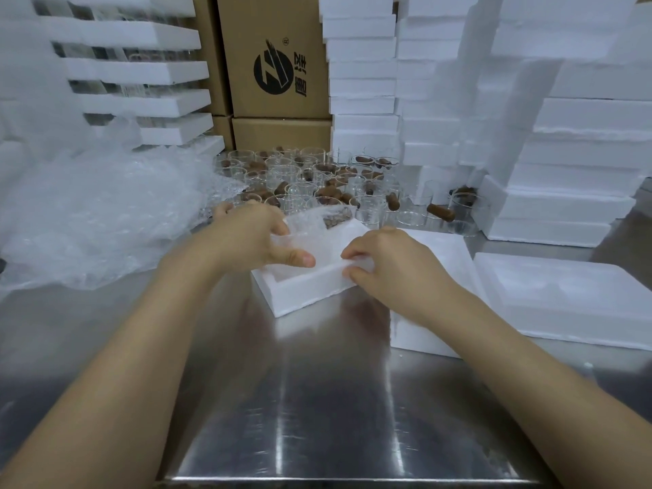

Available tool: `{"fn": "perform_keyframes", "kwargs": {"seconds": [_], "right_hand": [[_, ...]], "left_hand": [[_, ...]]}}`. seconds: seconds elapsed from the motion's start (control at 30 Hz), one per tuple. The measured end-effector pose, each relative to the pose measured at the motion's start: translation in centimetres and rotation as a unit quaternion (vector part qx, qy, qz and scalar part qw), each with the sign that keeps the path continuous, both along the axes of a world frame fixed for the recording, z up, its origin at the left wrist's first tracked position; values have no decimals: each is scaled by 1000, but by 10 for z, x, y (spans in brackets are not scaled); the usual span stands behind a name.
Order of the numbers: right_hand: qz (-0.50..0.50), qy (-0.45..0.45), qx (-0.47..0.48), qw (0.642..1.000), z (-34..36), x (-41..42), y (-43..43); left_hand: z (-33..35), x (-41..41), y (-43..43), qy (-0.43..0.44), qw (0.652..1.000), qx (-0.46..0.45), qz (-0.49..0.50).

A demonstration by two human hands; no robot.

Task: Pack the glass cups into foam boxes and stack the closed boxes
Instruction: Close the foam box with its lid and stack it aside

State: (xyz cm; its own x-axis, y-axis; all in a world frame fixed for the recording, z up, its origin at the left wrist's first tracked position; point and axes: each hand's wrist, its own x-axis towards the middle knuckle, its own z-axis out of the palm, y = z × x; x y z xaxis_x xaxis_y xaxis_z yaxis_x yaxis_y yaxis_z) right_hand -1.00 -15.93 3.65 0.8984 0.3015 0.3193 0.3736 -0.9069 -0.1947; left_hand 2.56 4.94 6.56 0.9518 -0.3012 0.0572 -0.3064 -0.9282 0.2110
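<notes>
Fingers of your left hand (254, 238) and right hand (395, 266) are pinching the bubble wrap (310, 224) over the open foam box (300, 294) sitting mid-table, just near of the glass cups (300, 178), so be tucking it down slowly and evenly, keeping the thin foam walls from cracking.

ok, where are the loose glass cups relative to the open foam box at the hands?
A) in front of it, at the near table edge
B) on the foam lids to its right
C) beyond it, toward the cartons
C: the glass cups cluster on the steel table beyond the open foam box, in front of the cardboard cartons; the left hand and right hand hold a bubble wrap sheet at the box.
</notes>
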Motion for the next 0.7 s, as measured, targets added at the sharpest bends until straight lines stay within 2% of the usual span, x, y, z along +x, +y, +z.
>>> {"fn": "perform_keyframes", "kwargs": {"seconds": [0.1, 0.3, 0.43, 0.47, 0.6, 0.7], "right_hand": [[-1, -3, -1, 1000, -1, 0, 0], [-2, -1, 2, 1000, 0, 0, 0], [-8, -4, 0, 1000, -1, 0, 0], [-9, -4, -1, 1000, -1, 0, 1], [-7, -4, -5, 1000, -1, 0, 1], [-10, -7, -4, 1000, -2, 2, 1]], "left_hand": [[0, 1, -1, -22, 999, 37, -25], [-1, 0, -1, -83, 993, 16, -87], [1, -2, -10, -87, 981, -137, -103], [-1, -2, -11, -85, 980, -146, -104], [-10, -2, -19, -102, 982, -86, -133], [-13, -2, -25, -83, 991, 16, -107]]}}
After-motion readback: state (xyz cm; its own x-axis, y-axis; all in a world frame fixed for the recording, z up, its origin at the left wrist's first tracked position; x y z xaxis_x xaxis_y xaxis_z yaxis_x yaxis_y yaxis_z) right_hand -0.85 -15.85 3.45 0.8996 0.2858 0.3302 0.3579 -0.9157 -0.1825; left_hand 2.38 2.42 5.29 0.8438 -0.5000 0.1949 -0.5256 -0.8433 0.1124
